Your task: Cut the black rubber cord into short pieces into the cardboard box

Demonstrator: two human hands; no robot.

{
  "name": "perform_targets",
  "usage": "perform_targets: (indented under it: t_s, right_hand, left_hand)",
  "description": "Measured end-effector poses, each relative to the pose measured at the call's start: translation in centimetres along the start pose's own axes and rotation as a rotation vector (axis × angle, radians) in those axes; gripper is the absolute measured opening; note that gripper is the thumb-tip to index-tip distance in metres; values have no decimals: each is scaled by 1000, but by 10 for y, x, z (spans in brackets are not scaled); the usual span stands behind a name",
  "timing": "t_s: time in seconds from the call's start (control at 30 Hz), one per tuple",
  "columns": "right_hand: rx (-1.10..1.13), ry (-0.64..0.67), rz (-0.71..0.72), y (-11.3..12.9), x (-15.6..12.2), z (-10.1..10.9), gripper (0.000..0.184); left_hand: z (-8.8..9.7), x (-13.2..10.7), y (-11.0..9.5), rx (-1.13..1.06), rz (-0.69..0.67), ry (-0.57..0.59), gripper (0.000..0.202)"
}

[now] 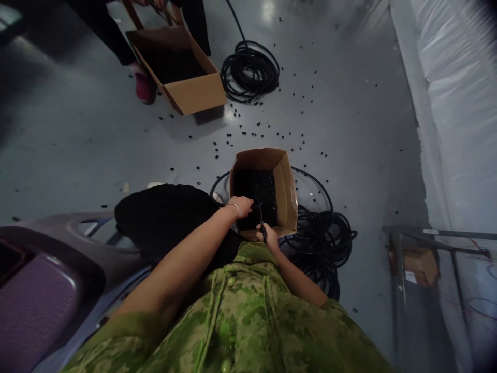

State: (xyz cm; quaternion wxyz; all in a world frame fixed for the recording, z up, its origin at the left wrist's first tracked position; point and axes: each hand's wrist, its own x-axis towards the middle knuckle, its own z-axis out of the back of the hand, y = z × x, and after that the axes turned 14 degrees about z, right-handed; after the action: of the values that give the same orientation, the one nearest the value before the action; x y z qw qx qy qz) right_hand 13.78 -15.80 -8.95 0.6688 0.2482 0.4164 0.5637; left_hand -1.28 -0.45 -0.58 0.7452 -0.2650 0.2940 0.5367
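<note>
My left hand (241,206), with a bracelet at the wrist, is closed over the cardboard box (286,191) between my legs. It grips a black hose (220,181) that curves in from the left; its dark end is hard to see against the contents. My right hand (268,237) is wrapped around a black-handled cutting tool (264,229) at the box's near edge. The tool's slim tip points up toward the fingers of my left hand. Many small black pieces (264,184) fill the bottom of the box.
Loops of black hose (322,238) lie right of the box. Farther off are another hose coil (250,72) and a second cardboard box (198,93), with a co-worker's hands (155,4) above it. Black bits dot the grey floor (349,129). A purple-seated chair (39,311) stands left.
</note>
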Motion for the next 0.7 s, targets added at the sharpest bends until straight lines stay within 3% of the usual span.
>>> perform_targets:
  t_s: [0.27, 0.7]
  right_hand:
    - [225, 99, 49, 0, -6, 18, 38]
    - [457, 68, 35, 11, -9, 22, 34]
  left_hand:
    - [-3, 5, 2, -44, -29, -44, 28]
    - [-9, 13, 5, -63, -116, -61, 33]
